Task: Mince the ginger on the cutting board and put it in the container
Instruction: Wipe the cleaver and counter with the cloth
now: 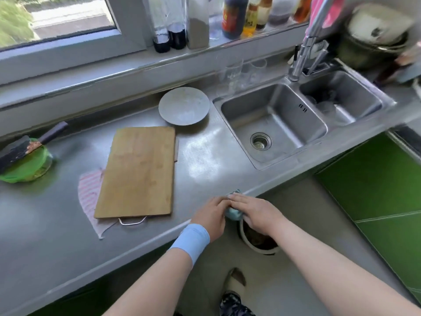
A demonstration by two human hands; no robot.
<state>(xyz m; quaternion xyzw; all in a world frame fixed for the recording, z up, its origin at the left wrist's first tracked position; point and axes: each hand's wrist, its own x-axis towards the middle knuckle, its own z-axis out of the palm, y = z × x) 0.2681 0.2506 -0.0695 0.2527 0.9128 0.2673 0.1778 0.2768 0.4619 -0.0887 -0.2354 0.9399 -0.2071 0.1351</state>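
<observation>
A blue cloth [234,212] is held at the near edge of the tabletop [205,156]. The left hand [213,215] is curled against one end of it, and the right hand [252,213] is closed over the top. A bin [257,241] is seen on the floor directly beneath the hands.

The cutting board [139,172] lies just left of the left hand and appears bare. Well beyond it to the left, a knife [20,151] is rested across the green container [25,167], with brownish bits [34,145], possibly ginger, on its blade.

Anything wiped over the edge could be scattered beside the bin if the cloth is drawn off-line. The balanced knife could be tipped off, and the bits lost, if the tabletop or board is jolted.
</observation>
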